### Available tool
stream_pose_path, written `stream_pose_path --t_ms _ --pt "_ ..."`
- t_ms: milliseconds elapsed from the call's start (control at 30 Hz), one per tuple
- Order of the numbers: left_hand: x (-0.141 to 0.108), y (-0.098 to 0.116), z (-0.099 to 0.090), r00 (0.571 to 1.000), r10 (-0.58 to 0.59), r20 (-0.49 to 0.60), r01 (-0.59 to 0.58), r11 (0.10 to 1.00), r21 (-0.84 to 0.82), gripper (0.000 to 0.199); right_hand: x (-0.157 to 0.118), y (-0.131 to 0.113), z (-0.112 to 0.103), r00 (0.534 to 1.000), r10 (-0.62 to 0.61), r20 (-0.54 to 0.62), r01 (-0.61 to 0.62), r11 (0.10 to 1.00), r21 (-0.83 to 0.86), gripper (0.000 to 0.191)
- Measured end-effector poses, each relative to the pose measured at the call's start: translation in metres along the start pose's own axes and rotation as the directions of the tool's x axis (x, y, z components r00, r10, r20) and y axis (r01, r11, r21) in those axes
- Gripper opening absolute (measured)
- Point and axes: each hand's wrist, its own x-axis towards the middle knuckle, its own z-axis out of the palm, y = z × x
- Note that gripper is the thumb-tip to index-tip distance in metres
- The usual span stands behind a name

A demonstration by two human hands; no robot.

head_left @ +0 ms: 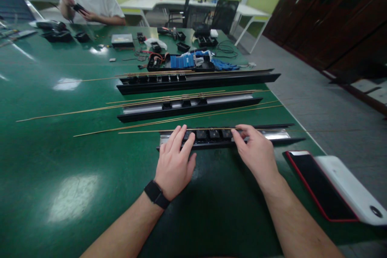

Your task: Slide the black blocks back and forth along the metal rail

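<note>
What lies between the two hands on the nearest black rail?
In the head view, black blocks sit in the nearest black rail between the left hand and right hand, with a thin tan rod alongside.

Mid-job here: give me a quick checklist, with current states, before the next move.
1. Left hand over the nearest black rail, toward its left end: ok.
2. Right hand fingertips at the thin rod: ok.
3. Rod firmly in the right hand's grip: cannot tell.
4. Red-edged phone apart from that rail: ok.
5. Co-worker's hands away from that rail: ok.
</note>
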Motion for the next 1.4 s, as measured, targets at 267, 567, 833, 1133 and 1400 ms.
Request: stream_pose_path --t_ms 267,567,833,1133,1400 --pt "-0.0002 -0.0004 0.0001 1.0 0.001 -0.004 -0.001 1.0 -0.013 0.053 0.0014 0.0005 0.001 0.999 0.033 0.007 -0.033 0.999 -0.033 0.037" --pt "-0.0002 -0.0002 0.0004 1.0 0.001 -0.006 -0.001 1.0 -0.003 0.052 0.0002 0.0037 0.001 0.999 0.033 0.003 -0.033 0.998 -0.059 0.038" --pt "-0.0001 -0.0008 0.0002 1.0 0.001 0.001 -0.001 1.0 -0.002 0.051 0.0004 0.0038 0.0008 1.0 0.029 0.005 -0.029 0.999 -0.043 0.041" --pt "0.0004 -0.0002 -0.0005 1.0 0.004 -0.001 -0.004 1.0 0.003 0.051 0.0 0.0028 0.0011 1.0 0.028 0.009 -0.028 1.0 -0.005 0.042" --pt "0.0003 -0.0004 0.0002 1.0 0.002 0.0 -0.002 1.0 0.001 0.052 0.0011 0.0008 0.0008 0.998 0.054 0.007 -0.054 0.998 -0.044 0.04"
